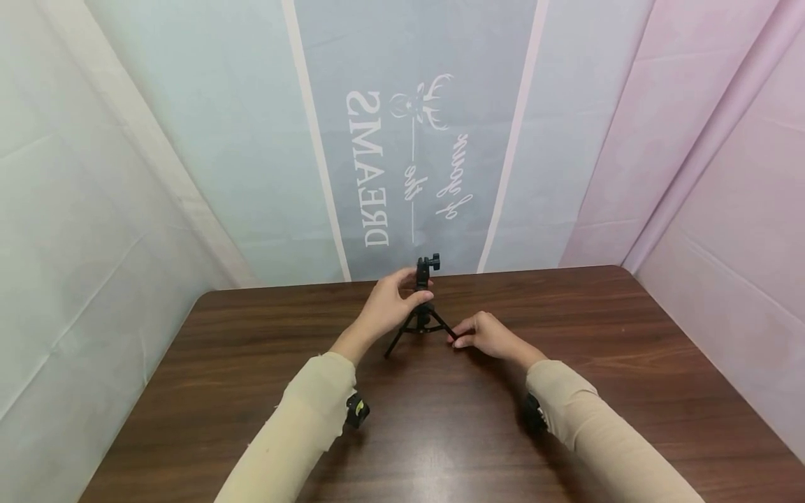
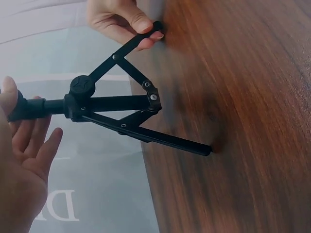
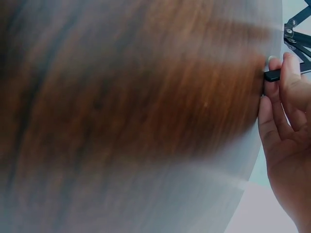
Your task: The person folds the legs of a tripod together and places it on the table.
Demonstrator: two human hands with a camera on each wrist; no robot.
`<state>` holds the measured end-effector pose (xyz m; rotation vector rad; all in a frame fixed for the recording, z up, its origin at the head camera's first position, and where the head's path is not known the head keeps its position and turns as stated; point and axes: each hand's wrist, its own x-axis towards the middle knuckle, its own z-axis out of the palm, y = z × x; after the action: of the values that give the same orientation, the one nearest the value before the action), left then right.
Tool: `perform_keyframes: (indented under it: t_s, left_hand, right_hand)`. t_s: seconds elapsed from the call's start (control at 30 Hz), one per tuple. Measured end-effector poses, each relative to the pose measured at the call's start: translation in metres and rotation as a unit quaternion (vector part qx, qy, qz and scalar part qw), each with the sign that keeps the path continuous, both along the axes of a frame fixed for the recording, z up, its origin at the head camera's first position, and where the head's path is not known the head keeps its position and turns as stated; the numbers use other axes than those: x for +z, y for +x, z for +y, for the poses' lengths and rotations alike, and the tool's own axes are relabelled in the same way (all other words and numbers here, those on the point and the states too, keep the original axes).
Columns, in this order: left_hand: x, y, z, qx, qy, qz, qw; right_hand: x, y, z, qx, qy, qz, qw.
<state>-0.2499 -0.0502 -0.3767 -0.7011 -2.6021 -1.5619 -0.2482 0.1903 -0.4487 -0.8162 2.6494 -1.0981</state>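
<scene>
A small black tripod is upright near the back of the table, its legs spread and a knob at its top. My left hand grips its upper column between thumb and fingers; the left wrist view shows the column in that grasp. Lower and to the right, my right hand pinches the end of one leg between thumb and fingertips. That same leg tip shows between the fingers in the right wrist view. Another leg slants down to the left, untouched by either hand.
The dark wood-grain table has its back edge against a hanging cloth with mirrored lettering. Pale cloth walls stand at both sides. A small black device is worn at the left sleeve.
</scene>
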Motion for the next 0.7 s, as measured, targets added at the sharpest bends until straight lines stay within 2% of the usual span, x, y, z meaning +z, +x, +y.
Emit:
perform_keyframes:
  t_s: [0.27,0.4,0.7]
  left_hand:
    - [0.007,-0.002,-0.003,-0.010,0.007,-0.007,0.9999]
    - [0.012,-0.004,-0.005,-0.013,0.003,0.001,0.9999]
    - [0.011,-0.004,0.000,0.013,-0.007,0.025,0.9996]
  right_hand:
    - [-0.002,0.000,0.001,-0.011,-0.007,-0.021,1.000]
    - [0.000,0.001,0.003,0.002,-0.007,-0.034,0.999]
    - [-0.003,0.000,0.001,0.008,-0.011,-0.003,1.000]
